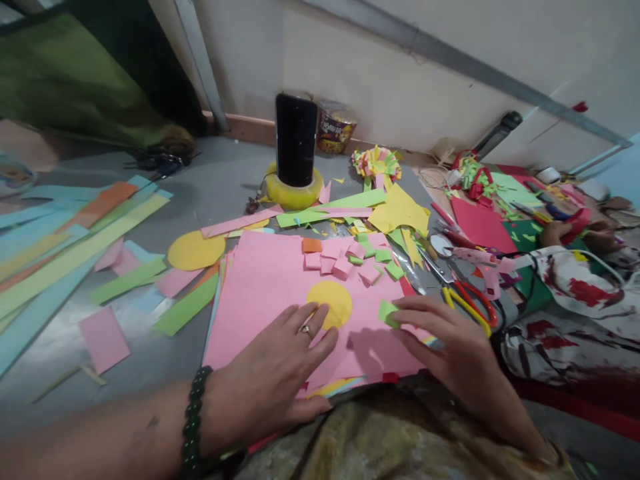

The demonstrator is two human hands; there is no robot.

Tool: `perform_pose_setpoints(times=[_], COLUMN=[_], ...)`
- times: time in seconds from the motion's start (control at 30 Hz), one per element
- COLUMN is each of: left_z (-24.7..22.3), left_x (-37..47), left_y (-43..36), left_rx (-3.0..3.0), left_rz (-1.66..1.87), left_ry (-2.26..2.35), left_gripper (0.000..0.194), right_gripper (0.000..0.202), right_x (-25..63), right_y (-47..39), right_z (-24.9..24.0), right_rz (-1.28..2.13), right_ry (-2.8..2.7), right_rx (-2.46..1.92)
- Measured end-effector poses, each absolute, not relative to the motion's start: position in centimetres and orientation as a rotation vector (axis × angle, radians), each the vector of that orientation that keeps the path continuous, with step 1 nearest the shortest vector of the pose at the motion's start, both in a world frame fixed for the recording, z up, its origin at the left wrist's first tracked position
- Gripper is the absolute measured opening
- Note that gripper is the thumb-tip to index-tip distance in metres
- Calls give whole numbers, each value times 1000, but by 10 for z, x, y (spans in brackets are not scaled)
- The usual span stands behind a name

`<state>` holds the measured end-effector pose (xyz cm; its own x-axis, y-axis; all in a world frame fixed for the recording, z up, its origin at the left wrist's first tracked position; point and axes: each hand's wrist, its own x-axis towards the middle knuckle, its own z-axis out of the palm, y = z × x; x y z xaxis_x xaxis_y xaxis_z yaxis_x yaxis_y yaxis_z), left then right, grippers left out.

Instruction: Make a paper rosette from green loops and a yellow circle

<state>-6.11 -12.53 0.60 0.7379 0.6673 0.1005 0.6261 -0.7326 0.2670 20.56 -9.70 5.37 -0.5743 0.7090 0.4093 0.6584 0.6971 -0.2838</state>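
Note:
My left hand (285, 353) lies flat with its fingers stretched out, the fingertips touching the lower left of a yellow paper circle (331, 299). The circle rests on a stack of pink paper sheets (265, 280). Between the fingertips of my right hand (450, 340) is a small green paper piece (389, 313), held just over the right part of the stack. Beyond the circle lie several small folded pink paper pieces (343, 268), mixed with green ones, and an orange paper piece (312, 245).
A phone (296, 140) stands upright on a yellow holder near the wall. Scissors (470, 303) and a pink glue gun (487, 267) lie to the right, close to another person's sleeve (580, 287). Coloured paper strips (85, 247) cover the left side. A paper flower (377, 164) sits behind.

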Motion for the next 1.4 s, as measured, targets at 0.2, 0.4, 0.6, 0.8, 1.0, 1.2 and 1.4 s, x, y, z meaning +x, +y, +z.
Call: perform_pose_setpoints(times=[0.2, 0.4, 0.6, 0.8, 1.0, 1.2, 1.4], left_z=[7, 8, 9, 9, 8, 6, 9], left_x=[-59, -58, -59, -59, -59, -60, -60], left_y=[-125, -124, -125, -125, -126, -127, -126], left_rx=[2795, 2790, 2831, 2846, 2819, 2813, 2817], left_rz=[311, 306, 294, 313, 305, 287, 278], left_ry=[1052, 1032, 1045, 1057, 1055, 1049, 1046], left_gripper=[72, 70, 71, 72, 70, 70, 71], right_gripper=[15, 14, 19, 18, 18, 19, 10], right_x=[174, 174, 171, 170, 169, 168, 169], right_y=[-95, -94, -95, -95, -94, -94, -93], right_z=[30, 22, 23, 24, 22, 22, 29], right_rz=[272, 292, 290, 311, 304, 294, 193], right_ry=[-2459, -2508, -2549, -2573, -2571, -2591, -2643], right_rx=[-886, -877, -898, -917, -909, -905, -935])
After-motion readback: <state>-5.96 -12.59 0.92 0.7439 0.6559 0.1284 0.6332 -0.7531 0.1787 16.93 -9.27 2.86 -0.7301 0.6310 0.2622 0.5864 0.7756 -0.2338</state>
